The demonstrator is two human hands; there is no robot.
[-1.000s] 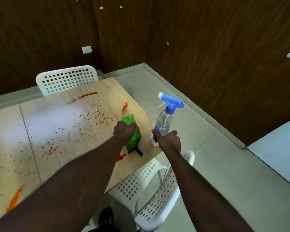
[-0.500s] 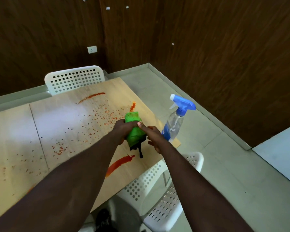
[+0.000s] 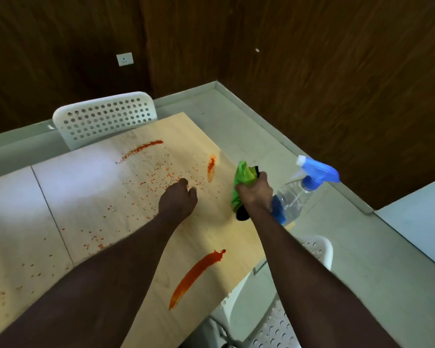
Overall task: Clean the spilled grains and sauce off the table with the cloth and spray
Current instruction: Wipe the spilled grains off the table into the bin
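My right hand [image 3: 255, 193] grips the bunched green cloth [image 3: 243, 175] at the table's [image 3: 91, 197] right edge, beside the spray [image 3: 295, 199]. My left hand [image 3: 177, 200] hangs slack over grains [image 3: 161, 177].

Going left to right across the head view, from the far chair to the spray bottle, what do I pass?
far white chair → left hand → short sauce streak → green cloth → spray bottle

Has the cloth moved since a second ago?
Yes: the cloth went right, from beside the short sauce streak to the table edge, into the right hand.
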